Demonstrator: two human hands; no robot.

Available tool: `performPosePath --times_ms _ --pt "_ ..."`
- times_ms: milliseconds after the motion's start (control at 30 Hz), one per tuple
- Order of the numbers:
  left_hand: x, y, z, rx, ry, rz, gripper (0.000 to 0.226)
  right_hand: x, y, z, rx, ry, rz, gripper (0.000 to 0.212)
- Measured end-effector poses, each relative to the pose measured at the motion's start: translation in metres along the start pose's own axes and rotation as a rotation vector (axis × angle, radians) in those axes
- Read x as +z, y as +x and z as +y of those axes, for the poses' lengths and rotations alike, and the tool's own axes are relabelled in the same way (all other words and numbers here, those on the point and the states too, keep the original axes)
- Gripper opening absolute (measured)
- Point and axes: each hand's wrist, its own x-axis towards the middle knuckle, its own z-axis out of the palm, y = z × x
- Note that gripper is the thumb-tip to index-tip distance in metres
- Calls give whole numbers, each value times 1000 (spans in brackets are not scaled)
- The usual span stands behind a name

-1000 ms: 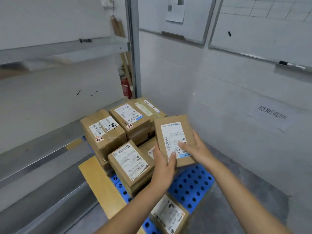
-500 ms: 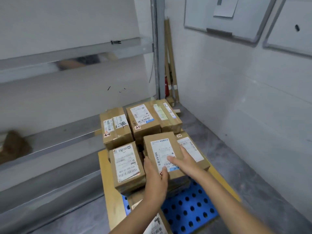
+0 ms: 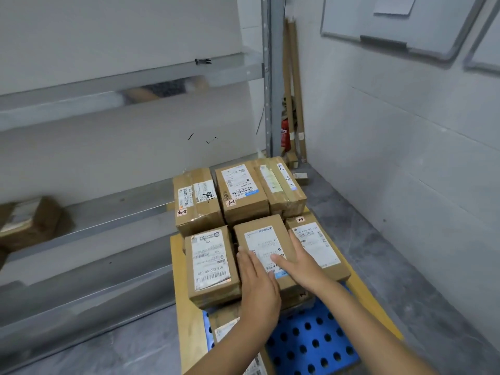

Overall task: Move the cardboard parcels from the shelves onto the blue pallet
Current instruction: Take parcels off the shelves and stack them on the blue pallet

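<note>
One cardboard parcel [image 3: 266, 239] tops the stack [image 3: 211, 266] on the blue pallet [image 3: 311, 345].
With straight fingers, the left hand [image 3: 259, 290] and right hand [image 3: 300, 269] press its top; seemingly light, stiff, best gripped at opposite edges.

Outstretched, left hand [image 3: 257, 283] and right hand [image 3: 301, 264] lie flat.

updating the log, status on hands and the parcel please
Left hand and right hand flat on parcel, no grip. Parcel set down in front row on pallet. Nothing in the way; shelf parcel waits.
</note>
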Motion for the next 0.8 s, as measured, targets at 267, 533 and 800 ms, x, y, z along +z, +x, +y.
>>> performPosePath --times_ms 267,533,800 --pt "-38 10 -3 378 236 -108 59 5 -10 -45 -157 -202 241 56" --pt "-187 13 -109 362 139 111 53 83 -17 -162 -391 -300 243 50" --pt "-325 -75 -284 80 225 302 59 295 -19 -263 -533 -296 -113 51"
